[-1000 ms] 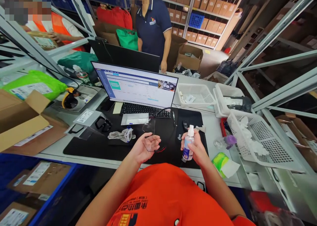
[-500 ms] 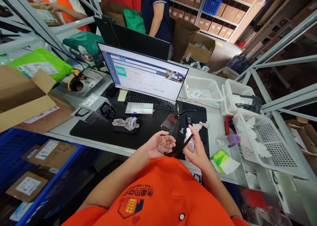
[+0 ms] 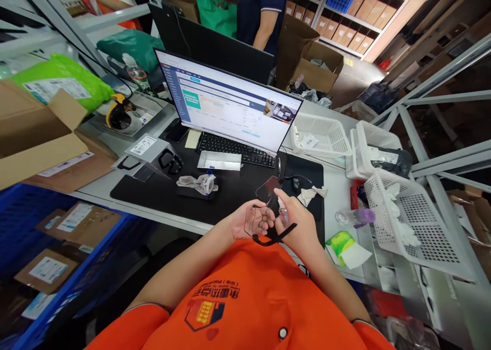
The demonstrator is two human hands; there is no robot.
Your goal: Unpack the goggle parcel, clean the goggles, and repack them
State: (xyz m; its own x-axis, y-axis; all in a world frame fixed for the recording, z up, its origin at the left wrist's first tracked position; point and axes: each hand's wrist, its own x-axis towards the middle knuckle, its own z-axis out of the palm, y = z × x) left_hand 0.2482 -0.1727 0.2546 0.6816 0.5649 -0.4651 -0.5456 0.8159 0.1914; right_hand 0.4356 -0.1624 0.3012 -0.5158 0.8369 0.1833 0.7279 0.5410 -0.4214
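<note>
The spray bottle (image 3: 283, 216), upright and well apart from the left hand a second ago, now leans towards the eyeglasses (image 3: 273, 238); the right hand (image 3: 301, 219) has turned its back to the view and come just beside the left hand (image 3: 251, 222). In this inspector's judgement, the change brings the bottle to bear on the lenses; no spray or droplets can be made out

The right fingers are closed around the bottle, with one stretched over its white top; whether it presses cannot be told. The left fingers are curled together around the eyeglasses; the exact grip is hidden behind a lens

The eyeglasses are off the table (image 3: 330, 207), held by its front edge, right of the middle of the black desk mat (image 3: 153, 192). Both temples stand unfolded, black and slim, pointing right. The lenses are squarish; the nearer is clear, showing fingers through it, and the farther carries a dark reddish sheen. No crack is visible, though fine marks are too small to judge
</note>
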